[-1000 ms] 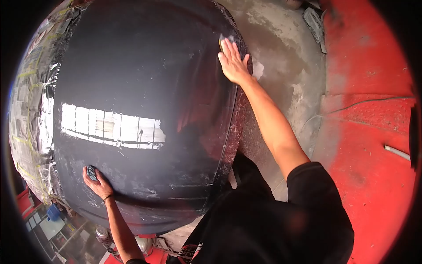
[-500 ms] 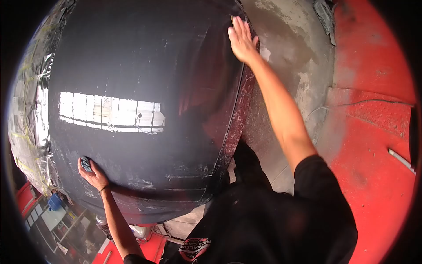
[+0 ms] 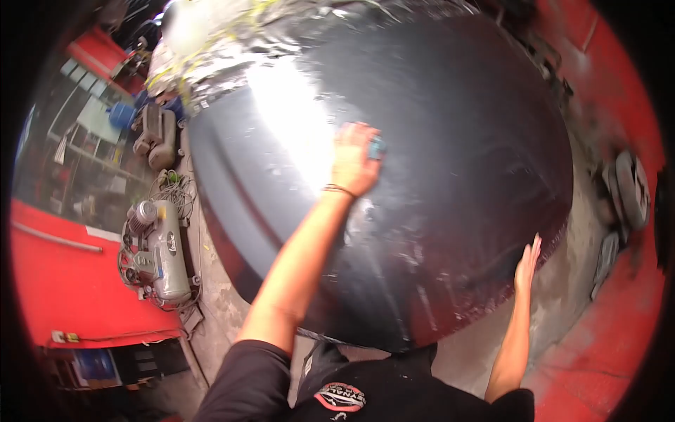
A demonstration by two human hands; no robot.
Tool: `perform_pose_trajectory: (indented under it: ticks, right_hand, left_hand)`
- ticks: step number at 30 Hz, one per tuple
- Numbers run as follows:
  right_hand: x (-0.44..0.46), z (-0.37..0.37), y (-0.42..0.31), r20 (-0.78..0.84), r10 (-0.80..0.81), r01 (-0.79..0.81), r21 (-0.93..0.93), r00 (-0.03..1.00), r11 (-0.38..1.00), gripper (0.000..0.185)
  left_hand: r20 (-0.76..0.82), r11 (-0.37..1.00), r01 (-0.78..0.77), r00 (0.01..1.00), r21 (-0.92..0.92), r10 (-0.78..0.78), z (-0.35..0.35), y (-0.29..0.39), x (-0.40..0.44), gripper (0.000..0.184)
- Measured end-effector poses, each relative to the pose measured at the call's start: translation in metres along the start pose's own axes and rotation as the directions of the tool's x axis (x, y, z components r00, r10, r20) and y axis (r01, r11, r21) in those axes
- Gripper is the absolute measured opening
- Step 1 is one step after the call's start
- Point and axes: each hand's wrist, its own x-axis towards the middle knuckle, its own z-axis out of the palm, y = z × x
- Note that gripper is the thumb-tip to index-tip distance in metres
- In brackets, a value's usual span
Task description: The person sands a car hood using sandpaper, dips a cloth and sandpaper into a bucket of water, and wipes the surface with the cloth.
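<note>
A dark car hood (image 3: pixel 450 105), glossy with a bright window reflection and wet-looking streaks, fills the middle of the head view. My left hand (image 3: pixel 354 160) lies on its upper surface, near the reflection. Under its fingers, a crumpled blue-grey cloth (image 3: pixel 377 147) shows at the right side; the rest of it is covered. My right hand (image 3: pixel 527 264) is at the hood's right front edge, seen edge-on with fingers stretched out. I see nothing held in it, though its palm side is partly hidden.
Crinkled plastic masking (image 3: pixel 239 42) with yellow tape covers the car beyond the hood. An air compressor (image 3: pixel 158 253) stands on the floor at left, with tangled hoses and another machine (image 3: pixel 155 137) behind it. Red walls flank both sides; wheel-like parts (image 3: pixel 629 190) lean at right.
The view has swung round, bringing the compressor into sight. My left hand has moved with the cloth from near the hood's edge to farther in. My right hand remains along the edge.
</note>
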Motion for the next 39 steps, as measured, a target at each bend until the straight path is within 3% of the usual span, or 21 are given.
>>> perform_pose_trajectory:
  ticks: [1,2,5,6,8,11,13,16,18,20,22,24,25,28,33,39]
  right_hand:
    - [-0.015,0.003,-0.03,-0.026,0.134,-0.126,0.207,0.991,0.97,0.066]
    - [-0.035,0.0,-0.063,-0.013,0.273,-0.245,0.401,0.962,0.883,0.067]
    - [-0.112,-0.02,-0.202,0.151,0.585,-0.429,0.824,0.797,0.371,0.07]
    - [-0.109,-0.011,-0.224,0.176,0.54,-0.33,0.922,0.823,0.202,0.072]
    - [-0.092,0.003,-0.285,0.241,0.375,-0.283,0.957,0.895,0.061,0.064]
    - [-0.077,0.023,-0.418,0.268,0.167,-0.276,0.961,0.949,0.025,0.062]
    - [-0.071,0.035,-0.487,0.249,0.063,-0.256,0.953,0.966,0.16,0.059]
    - [-0.055,0.075,-0.543,0.218,-0.04,-0.175,0.87,0.975,0.462,0.051]
    - [-0.042,0.114,-0.563,0.173,-0.119,-0.074,0.813,0.978,0.577,0.049]
    - [-0.036,0.147,-0.598,0.113,-0.187,0.048,0.724,0.976,0.688,0.048]
    - [-0.012,0.189,-0.615,0.028,-0.414,0.363,0.43,0.91,0.827,0.046]
    - [0.002,0.224,-0.647,-0.042,-0.55,0.522,0.384,0.834,0.762,0.042]
    - [0.02,0.249,-0.665,-0.047,-0.655,0.647,0.222,0.754,0.729,0.04]
    - [0.045,0.3,-0.718,-0.043,-0.721,0.72,0.117,0.692,0.684,0.038]
    - [0.099,0.364,-0.761,0.065,-0.81,0.812,-0.041,0.583,0.582,0.04]
    - [0.138,0.367,-0.763,0.302,-0.791,0.838,-0.062,0.533,0.541,0.04]
  left_hand:
    - [0.034,1.0,-0.002,0.999,-0.03,0.003,0.001,0.004,-0.008,0.052]
    - [0.187,0.998,0.005,0.982,-0.064,0.007,-0.012,0.009,-0.011,0.055]
    - [0.244,0.993,-0.075,0.965,-0.087,0.094,-0.057,-0.021,-0.063,0.058]
    - [0.263,0.99,-0.091,0.958,-0.107,0.117,-0.068,-0.028,-0.077,0.058]
    - [0.269,0.987,-0.104,0.954,-0.12,0.133,-0.083,-0.053,-0.093,0.058]
    - [0.31,0.991,-0.099,0.943,-0.089,0.122,-0.124,-0.084,-0.083,0.059]
    - [0.284,0.991,-0.059,0.955,-0.116,0.09,-0.144,-0.108,-0.082,0.062]
    - [0.162,0.995,-0.033,0.986,-0.089,0.047,-0.182,-0.15,-0.083,0.061]
    - [0.132,0.997,-0.011,0.991,-0.077,0.021,-0.208,-0.186,-0.077,0.057]
    - [0.075,0.999,-0.001,0.997,-0.037,0.004,-0.222,-0.228,-0.075,0.054]
    - [0.027,1.0,0.013,1.0,0.004,-0.013,-0.224,-0.268,-0.069,0.052]
    - [0.007,1.0,-0.004,1.0,-0.01,0.005,-0.216,-0.305,-0.058,0.049]
    - [-0.009,0.996,0.009,1.0,-0.091,-0.01,-0.192,-0.32,-0.045,0.05]
    - [-0.029,0.99,0.092,0.995,-0.106,-0.096,-0.193,-0.328,-0.023,0.058]
    - [0.125,0.969,0.181,0.979,-0.166,-0.161,-0.214,-0.328,-0.017,0.066]
    - [0.211,0.946,0.233,0.96,-0.224,-0.187,-0.215,-0.335,-0.007,0.078]
